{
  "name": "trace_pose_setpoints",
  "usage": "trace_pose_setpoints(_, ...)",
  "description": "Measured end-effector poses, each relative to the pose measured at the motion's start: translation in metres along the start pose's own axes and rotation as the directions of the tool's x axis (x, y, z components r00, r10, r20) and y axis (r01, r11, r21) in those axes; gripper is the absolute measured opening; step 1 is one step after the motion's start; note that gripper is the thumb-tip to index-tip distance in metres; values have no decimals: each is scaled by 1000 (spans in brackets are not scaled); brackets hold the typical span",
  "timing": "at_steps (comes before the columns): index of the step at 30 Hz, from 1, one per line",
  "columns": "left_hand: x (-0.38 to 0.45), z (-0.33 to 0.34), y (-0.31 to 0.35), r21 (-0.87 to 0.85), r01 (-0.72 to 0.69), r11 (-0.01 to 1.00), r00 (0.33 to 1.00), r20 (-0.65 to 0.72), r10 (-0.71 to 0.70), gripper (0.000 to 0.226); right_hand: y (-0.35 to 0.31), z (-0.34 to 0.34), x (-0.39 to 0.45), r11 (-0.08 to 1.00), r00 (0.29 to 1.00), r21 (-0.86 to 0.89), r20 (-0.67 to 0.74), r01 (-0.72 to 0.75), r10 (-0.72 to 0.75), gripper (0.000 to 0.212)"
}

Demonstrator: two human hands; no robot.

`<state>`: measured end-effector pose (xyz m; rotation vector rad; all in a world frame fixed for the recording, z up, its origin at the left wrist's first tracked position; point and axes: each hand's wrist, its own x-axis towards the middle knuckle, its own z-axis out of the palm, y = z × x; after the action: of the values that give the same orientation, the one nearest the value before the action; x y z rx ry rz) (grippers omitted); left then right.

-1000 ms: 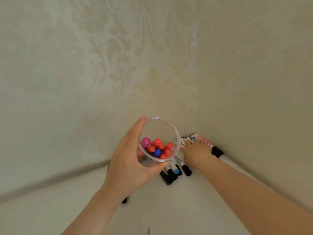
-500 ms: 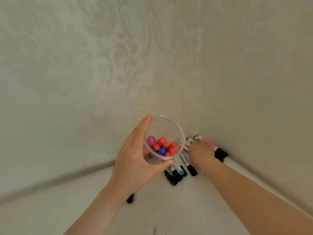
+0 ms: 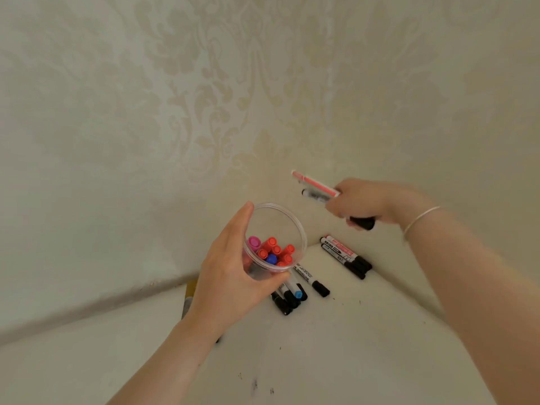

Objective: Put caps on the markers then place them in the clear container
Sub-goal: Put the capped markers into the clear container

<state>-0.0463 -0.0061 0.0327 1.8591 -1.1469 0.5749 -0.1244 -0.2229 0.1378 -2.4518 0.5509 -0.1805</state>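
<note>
The left hand point(image 3: 233, 276) grips a clear round cup point(image 3: 298, 229), thumb up along its near-left rim and fingers curled under its lower wall, and holds it above the white surface point(image 3: 336, 346) in the corner of two walls covered in pale patterned wallpaper point(image 3: 204, 97). The cup is transparent plastic with a thin rim. It holds a cluster of capped markers standing cap-up: several with red caps point(image 3: 276, 249), one with a pink cap point(image 3: 253, 242) at the left, and one with a blue cap point(image 3: 271, 259) at the near side.

To the right of the cup and higher, the right hand point(image 3: 368, 203) is curled around two markers held side by side: a pink marker point(image 3: 314, 181) and, just below it, a white marker point(image 3: 314, 195). Both project leftward from the fist toward the wall. A black cap point(image 3: 363, 222) sticks out from the lower side of the fist. The hand and its markers are blurred. A thin bracelet point(image 3: 420, 219) circles the right wrist.

On the surface, right of the cup, two white markers with black caps point(image 3: 344, 255) lie close together against the foot of the right wall. Below the cup, partly hidden by the left fingers, lie more markers: one with a black cap point(image 3: 311, 280) apart to the right, and a tight group with black caps and one light-blue cap point(image 3: 298, 294).
</note>
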Motion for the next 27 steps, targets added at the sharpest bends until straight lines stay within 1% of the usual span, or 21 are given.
trace_pose_setpoints(2,0,1,3,-15,11,1000,999,-30,-12,103,-16,-26,-32,997,995,40,75,63,-66,2)
trace_pose_setpoints(4,0,3,6,-35,15,999,999,-47,-17,104,-33,-42,-60,994,978,12,177,109,-110,3)
trace_pose_setpoints(7,1,4,11,-80,32,996,998,-46,-36,106,-56,-45,-84,977,951,-155,293,145,-95,22)
trace_pose_setpoints(9,2,4,16,-77,18,997,998,-59,-22,109,-69,-36,-90,938,945,-318,327,137,-27,28)
trace_pose_setpoints(11,3,1,21,-42,-22,999,997,-78,19,111,-77,-26,-88,879,949,-461,312,123,31,31)
trace_pose_setpoints(12,3,-1,24,-43,-34,998,996,-79,30,111,-81,-21,-86,851,952,-514,299,110,58,29)
trace_pose_setpoints(14,3,-5,29,-44,-42,998,998,-58,39,110,-87,-10,-85,794,964,-600,256,100,72,13)
trace_pose_setpoints(15,3,-6,31,-28,-45,999,998,-35,44,109,-89,-5,-84,772,970,-629,231,95,69,12)
trace_pose_setpoints(17,2,-5,31,39,-72,997,997,2,72,112,-91,7,-79,726,975,-681,209,93,71,28)
trace_pose_setpoints(18,2,-4,29,78,-86,993,996,14,85,114,-92,12,-78,717,980,-689,193,105,42,27)
trace_pose_setpoints(20,1,-2,26,116,-79,990,997,34,75,114,-90,24,-74,757,988,-640,144,132,-50,12)
trace_pose_setpoints(21,1,-1,25,109,-70,992,997,39,66,115,-89,32,-73,769,988,-621,135,148,-81,13)
trace_pose_setpoints(24,0,1,22,102,-74,992,996,51,70,118,-92,53,-66,728,984,-662,119,177,-131,22)
trace_pose_setpoints(26,-1,2,20,68,-76,995,996,56,72,119,-98,63,-57,688,976,-698,204,200,-76,28)
trace_pose_setpoints(27,-1,1,19,27,-62,998,996,58,61,119,-101,63,-53,667,968,-710,242,224,-67,27)
